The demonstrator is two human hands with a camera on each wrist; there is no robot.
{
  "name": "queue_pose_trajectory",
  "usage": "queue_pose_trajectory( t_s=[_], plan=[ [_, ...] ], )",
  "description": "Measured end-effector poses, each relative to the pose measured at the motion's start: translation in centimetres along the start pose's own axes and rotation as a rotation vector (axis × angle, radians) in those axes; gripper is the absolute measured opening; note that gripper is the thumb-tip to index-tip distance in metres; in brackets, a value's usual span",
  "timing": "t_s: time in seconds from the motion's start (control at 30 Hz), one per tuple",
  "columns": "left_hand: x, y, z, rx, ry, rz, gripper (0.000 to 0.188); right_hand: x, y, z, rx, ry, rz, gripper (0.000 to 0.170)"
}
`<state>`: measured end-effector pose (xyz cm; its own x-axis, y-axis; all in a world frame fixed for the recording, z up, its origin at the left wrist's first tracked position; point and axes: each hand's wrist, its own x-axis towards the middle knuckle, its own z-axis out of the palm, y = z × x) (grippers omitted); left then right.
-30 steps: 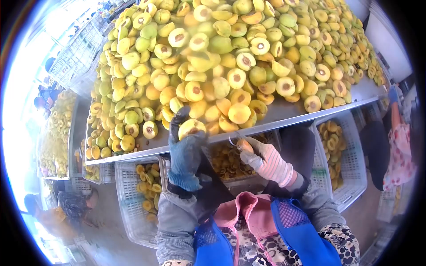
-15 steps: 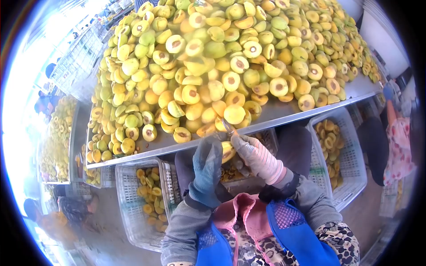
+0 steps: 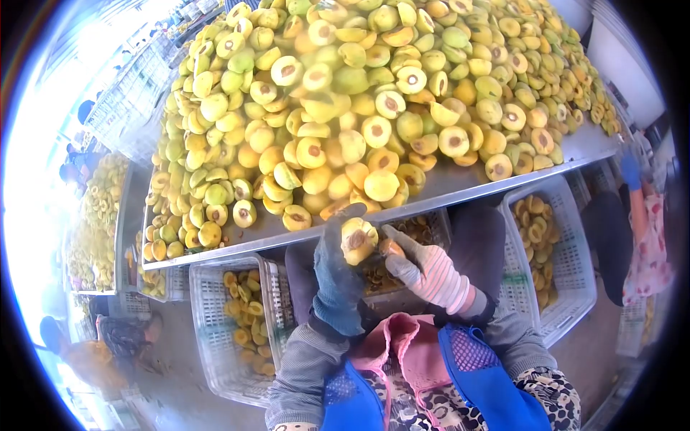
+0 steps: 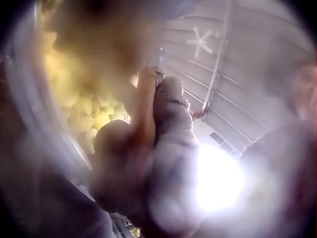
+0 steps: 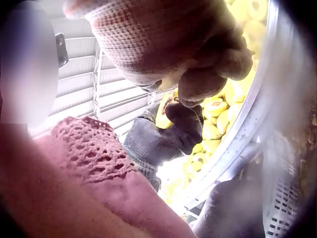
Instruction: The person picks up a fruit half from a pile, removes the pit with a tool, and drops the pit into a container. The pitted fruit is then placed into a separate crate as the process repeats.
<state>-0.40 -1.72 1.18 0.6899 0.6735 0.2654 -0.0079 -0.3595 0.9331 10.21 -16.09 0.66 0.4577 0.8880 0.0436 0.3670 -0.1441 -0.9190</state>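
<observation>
In the head view, my left hand (image 3: 334, 280), in a blue-grey glove, holds a yellow peach half (image 3: 358, 241) just in front of the metal table's edge. Its pale cut side with a brownish centre shows. Close beside it on the right, my right hand (image 3: 435, 276), in a white glove with pink stripes, grips a small tool by its orange-brown handle (image 3: 390, 248). The left wrist view shows that wooden handle (image 4: 145, 99) with a bit of metal at its end. Dark gloved fingers wrap the peach half (image 5: 164, 113) in the right wrist view.
A large heap of peach halves (image 3: 345, 136) covers the metal table, whose raised rim (image 3: 460, 199) runs before me. White plastic crates (image 3: 215, 345) (image 3: 575, 266) with fruit pieces stand left and right. Another container holding pieces (image 3: 413, 228) sits between my knees. Other people are at both sides.
My left hand has come from the table's edge toward my lap with the peach half. Both hands met around it half a second ago; now the right hand has drawn slightly away with the tool.
</observation>
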Motion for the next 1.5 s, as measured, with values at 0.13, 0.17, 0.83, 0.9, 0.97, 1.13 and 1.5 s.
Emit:
queue_pose_trajectory(
  t_s=[0.13,0.17,0.83,0.9,0.97,1.13,1.5],
  plan=[
    [-0.1,-0.6,0.4,-0.07,-0.017,-0.018,0.045,-0.1,0.8,0.6,-0.187,0.004,-0.008,0.066],
    [-0.2,-0.6,0.6,-0.101,-0.012,-0.036,0.045,-0.1,0.8,0.6,-0.164,0.002,-0.002,0.066],
    [-1.4,-0.4,1.5,0.254,0.115,0.155,0.04,-0.7,3.0,2.9,0.15,-0.088,0.018,0.051],
    [-1.6,-0.4,1.7,0.276,0.149,0.233,0.037,-0.6,2.9,2.6,0.184,-0.139,0.011,0.053],
    [-2.0,-2.3,1.6,0.397,0.173,0.394,0.036,0.0,2.4,1.3,-0.01,-0.201,-0.03,0.061],
    [-2.3,-3.2,1.5,0.449,0.185,0.429,0.035,-0.5,2.8,3.0,0.396,-0.168,0.011,0.048],
    [0.3,0.7,0.6,-0.322,-0.158,-0.205,0.025,-0.3,-0.5,0.1,0.373,-0.317,0.21,0.042]
  ],
)
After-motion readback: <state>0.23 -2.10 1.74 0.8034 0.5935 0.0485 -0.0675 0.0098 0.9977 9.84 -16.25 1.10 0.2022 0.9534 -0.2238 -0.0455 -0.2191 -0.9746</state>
